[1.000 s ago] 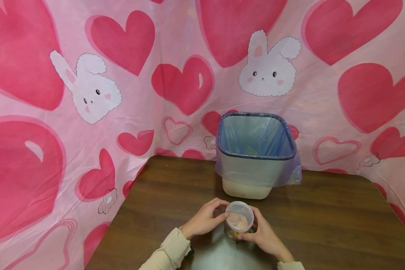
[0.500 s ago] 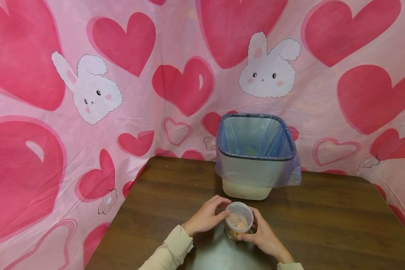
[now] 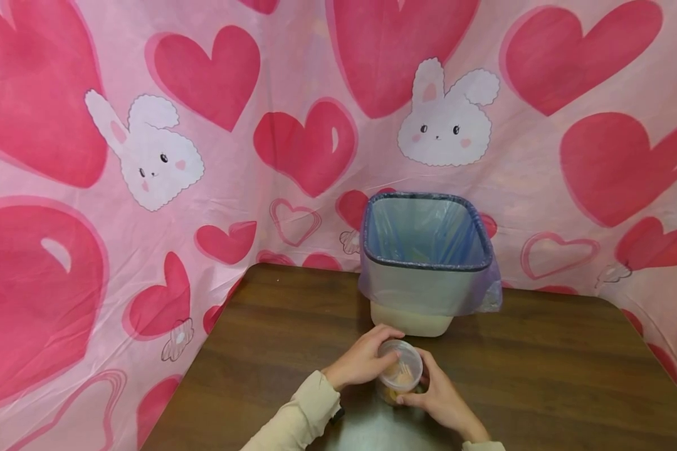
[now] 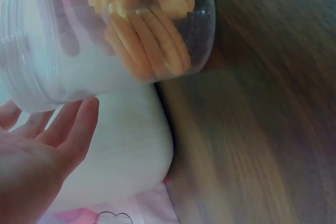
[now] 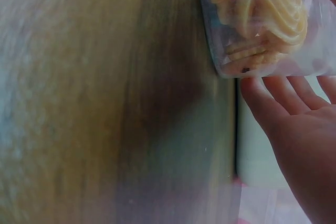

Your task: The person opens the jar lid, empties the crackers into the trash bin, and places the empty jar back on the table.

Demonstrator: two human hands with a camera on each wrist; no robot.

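Note:
A clear plastic jar (image 3: 388, 393) holds pale piped butter cookies (image 4: 149, 43), also seen through its wall in the right wrist view. Its translucent lid (image 3: 409, 376) faces up toward the head camera. My left hand (image 3: 362, 362) grips the lid, thumb over the top and fingers at the far side of the rim. Around the right side of the jar's body curls my right hand (image 3: 442, 396), thumb at the front. Whether the jar touches the table beneath is hard to tell.
A white bin (image 3: 412, 293) lined with a blue-purple bag stands just behind the jar on the dark wooden table (image 3: 282, 326). Pink cloth (image 3: 299, 50) with hearts and rabbits hangs around the back and left edges.
My left hand has shifted right and slightly forward over the lid, its thumb now farther across the top. My right hand stays on the jar's side.

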